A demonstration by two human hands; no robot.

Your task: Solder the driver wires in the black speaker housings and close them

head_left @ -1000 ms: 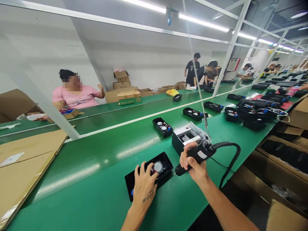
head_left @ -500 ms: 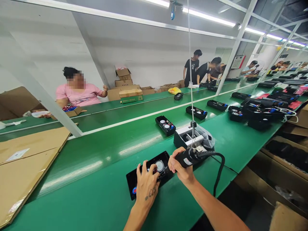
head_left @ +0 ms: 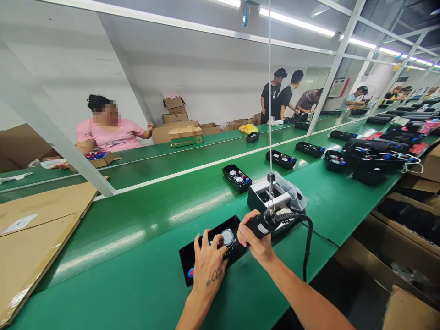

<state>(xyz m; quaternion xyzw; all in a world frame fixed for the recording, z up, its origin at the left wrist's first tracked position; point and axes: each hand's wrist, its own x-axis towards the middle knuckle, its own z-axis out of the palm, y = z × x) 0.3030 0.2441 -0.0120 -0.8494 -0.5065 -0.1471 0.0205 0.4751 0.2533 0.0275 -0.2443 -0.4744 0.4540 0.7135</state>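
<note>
My left hand (head_left: 209, 262) lies splayed on the black plastic case (head_left: 188, 259); my right hand (head_left: 255, 240) clenches a black screwdriver (head_left: 263, 223), pointing left toward the case.

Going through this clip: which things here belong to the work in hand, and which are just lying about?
In use: left hand resting on a black case with a round dial; right hand holding a corded electric screwdriver.

Just nearby: open black box, clear plastic bag, further black cases, cardboard sheets.
</note>
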